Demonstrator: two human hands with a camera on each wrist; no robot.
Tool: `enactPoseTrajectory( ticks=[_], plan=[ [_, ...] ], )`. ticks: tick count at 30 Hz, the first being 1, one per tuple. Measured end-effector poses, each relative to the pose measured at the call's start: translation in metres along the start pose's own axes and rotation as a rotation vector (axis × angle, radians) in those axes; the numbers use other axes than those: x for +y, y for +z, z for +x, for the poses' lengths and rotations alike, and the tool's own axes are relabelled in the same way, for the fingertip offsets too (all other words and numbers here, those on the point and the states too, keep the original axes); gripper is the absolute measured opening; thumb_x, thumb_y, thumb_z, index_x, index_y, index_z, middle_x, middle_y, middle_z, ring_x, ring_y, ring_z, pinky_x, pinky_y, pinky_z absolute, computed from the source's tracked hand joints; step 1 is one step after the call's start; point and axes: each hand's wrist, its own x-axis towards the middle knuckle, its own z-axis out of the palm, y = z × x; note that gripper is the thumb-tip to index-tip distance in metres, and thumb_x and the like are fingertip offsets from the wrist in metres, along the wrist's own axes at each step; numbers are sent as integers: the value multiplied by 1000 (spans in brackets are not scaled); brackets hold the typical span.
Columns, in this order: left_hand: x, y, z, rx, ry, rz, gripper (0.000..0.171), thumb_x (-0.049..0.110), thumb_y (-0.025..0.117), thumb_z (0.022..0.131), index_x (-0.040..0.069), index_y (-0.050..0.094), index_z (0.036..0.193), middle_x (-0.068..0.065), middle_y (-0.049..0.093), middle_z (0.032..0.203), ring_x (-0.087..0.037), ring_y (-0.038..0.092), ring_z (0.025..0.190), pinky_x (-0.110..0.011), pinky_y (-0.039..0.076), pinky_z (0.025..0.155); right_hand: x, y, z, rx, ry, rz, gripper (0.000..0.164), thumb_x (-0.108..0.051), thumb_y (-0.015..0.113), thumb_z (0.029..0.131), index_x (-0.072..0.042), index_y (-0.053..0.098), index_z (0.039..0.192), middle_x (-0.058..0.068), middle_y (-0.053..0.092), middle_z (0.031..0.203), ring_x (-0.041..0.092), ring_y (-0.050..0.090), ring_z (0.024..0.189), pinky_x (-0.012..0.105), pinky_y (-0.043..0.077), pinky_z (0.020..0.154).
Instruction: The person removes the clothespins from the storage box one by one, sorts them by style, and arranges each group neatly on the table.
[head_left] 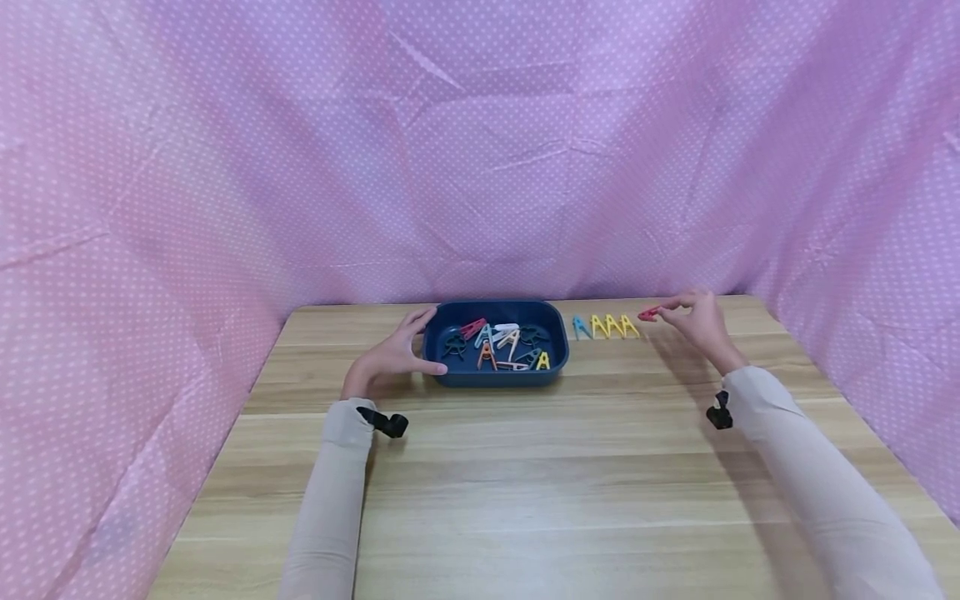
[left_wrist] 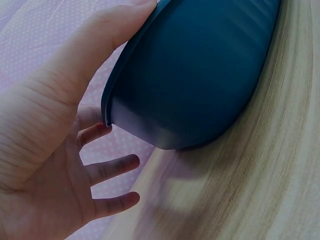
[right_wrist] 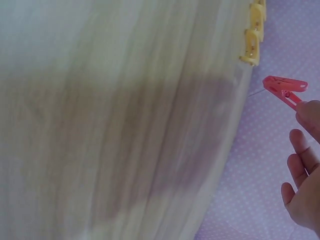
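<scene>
My left hand (head_left: 393,352) holds the left end of a dark blue tub (head_left: 498,379), thumb along the near rim and a finger at the far corner; its lower fingers spread free in the left wrist view. Inside the tub lie several clothespins, among them a pink one (head_left: 472,328), an orange one (head_left: 487,357) and a yellow one (head_left: 543,361). Between thumb and fingertips, my right hand (head_left: 705,327) pinches a red clothespin (right_wrist: 286,91), just right of a row on the table. That row has a blue clothespin (head_left: 581,327) and three yellow clothespins (head_left: 611,326).
The wooden table (head_left: 517,492) extends toward me from the tub. A pink dotted cloth (head_left: 480,167) hangs behind the table and along both sides. The row of clothespins stands close to the table's back edge.
</scene>
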Motion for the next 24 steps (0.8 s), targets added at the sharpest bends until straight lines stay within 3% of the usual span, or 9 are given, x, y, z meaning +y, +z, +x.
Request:
enactPoseTrajectory(
  ticks=[6, 13, 20, 24],
  plan=[
    [-2, 0, 1, 6, -23, -17, 118, 40, 87, 80, 25, 7, 166, -5, 1, 171, -37, 20, 155, -62, 22, 123, 4, 2, -2, -16, 5, -39, 17, -7, 75, 89, 9, 76, 97, 35, 69, 107, 53, 55, 110, 64, 31, 106],
    [-2, 1, 2, 1, -23, -18, 118, 40, 87, 80, 25, 7, 166, -4, 2, 171, -37, 20, 155, -62, 23, 123, 7, 6, -8, -9, -13, -109, 13, -8, 76, 88, 5, 77, 93, 30, 71, 103, 44, 49, 100, 56, 30, 87],
    [-3, 1, 3, 5, -14, -13, 117, 40, 87, 80, 27, 8, 166, -3, 3, 171, -34, 15, 156, -63, 21, 123, 4, 4, -13, -49, -20, -211, 16, -10, 72, 90, 4, 76, 97, 30, 69, 112, 46, 47, 112, 60, 29, 91],
    [-5, 2, 4, 4, -13, -10, 117, 41, 87, 81, 27, 7, 166, -5, 2, 171, -34, 15, 156, -64, 21, 123, 4, 3, -15, -57, -56, -291, 14, -10, 73, 89, 2, 77, 93, 29, 70, 109, 47, 48, 111, 60, 29, 87]
  ],
)
